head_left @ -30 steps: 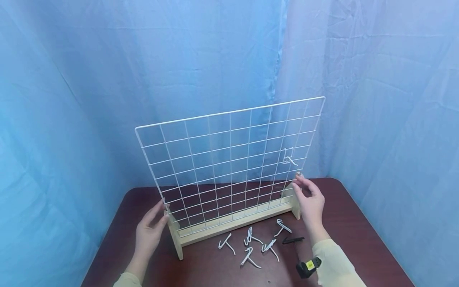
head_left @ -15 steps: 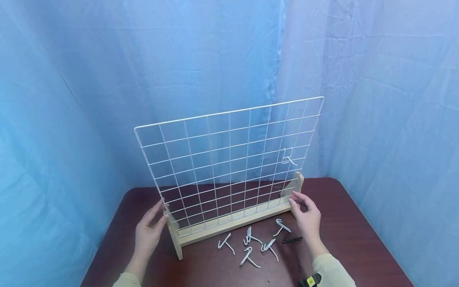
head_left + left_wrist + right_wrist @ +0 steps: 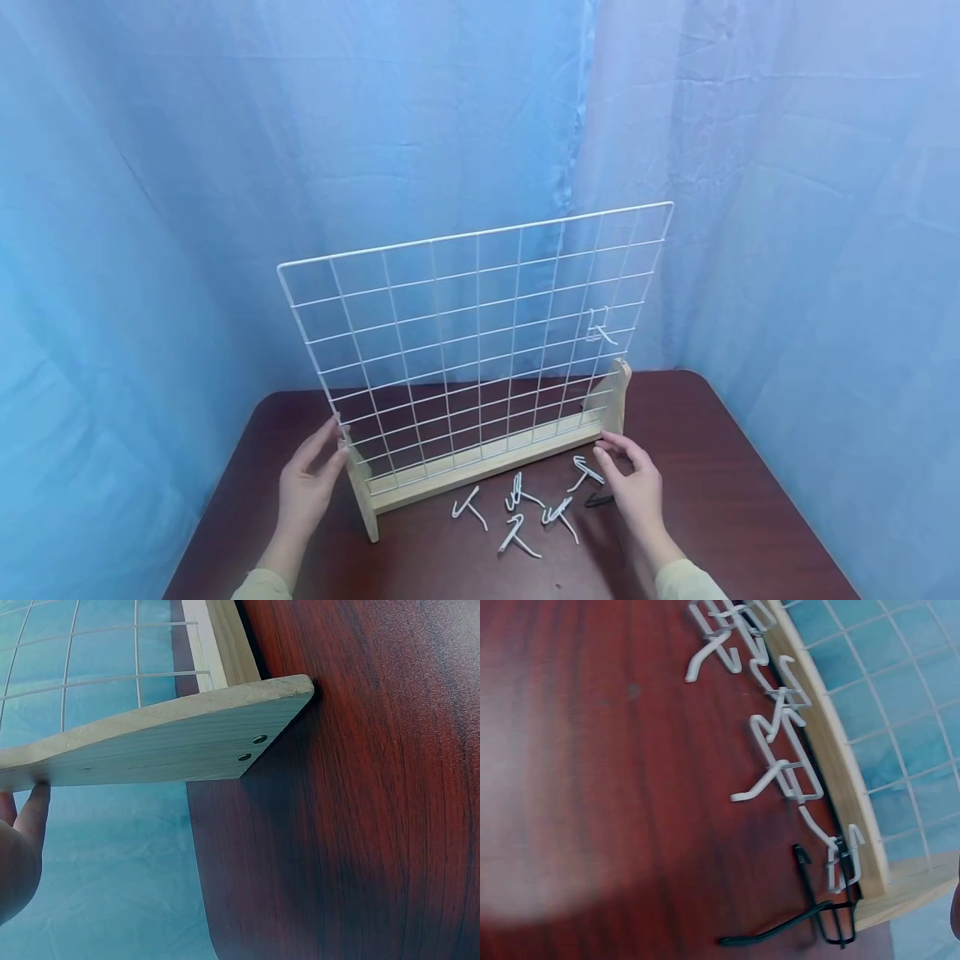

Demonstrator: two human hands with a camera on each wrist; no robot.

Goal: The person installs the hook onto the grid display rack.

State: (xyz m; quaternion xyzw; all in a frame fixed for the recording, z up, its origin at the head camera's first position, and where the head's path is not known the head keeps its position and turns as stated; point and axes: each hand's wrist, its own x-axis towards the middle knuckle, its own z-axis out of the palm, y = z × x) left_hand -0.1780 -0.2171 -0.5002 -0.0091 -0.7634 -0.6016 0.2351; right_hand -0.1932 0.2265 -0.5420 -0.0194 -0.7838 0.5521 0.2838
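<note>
My left hand (image 3: 306, 479) holds the left side board (image 3: 360, 487) of a wooden stand near its top, fingers and thumb on the board beside the grid's edge. A white wire grid panel (image 3: 480, 300) stands upright in this stand, with one white hook (image 3: 602, 329) hanging on its right part. My right hand (image 3: 633, 483) is in front of the right side board (image 3: 617, 396), fingers bent loosely with nothing between them. Beside it a black wire hook (image 3: 810, 919) lies on the table, partly hidden by the hand in the head view.
Several white wire hooks (image 3: 517, 542) lie loose on the dark red table (image 3: 720, 500) in front of the stand's bottom bar (image 3: 480, 475). Blue curtains (image 3: 450, 125) hang behind the table and at both sides.
My right hand has left the top of the right side board and come down and toward me, close to the black hook. My left hand keeps its hold on the left board.
</note>
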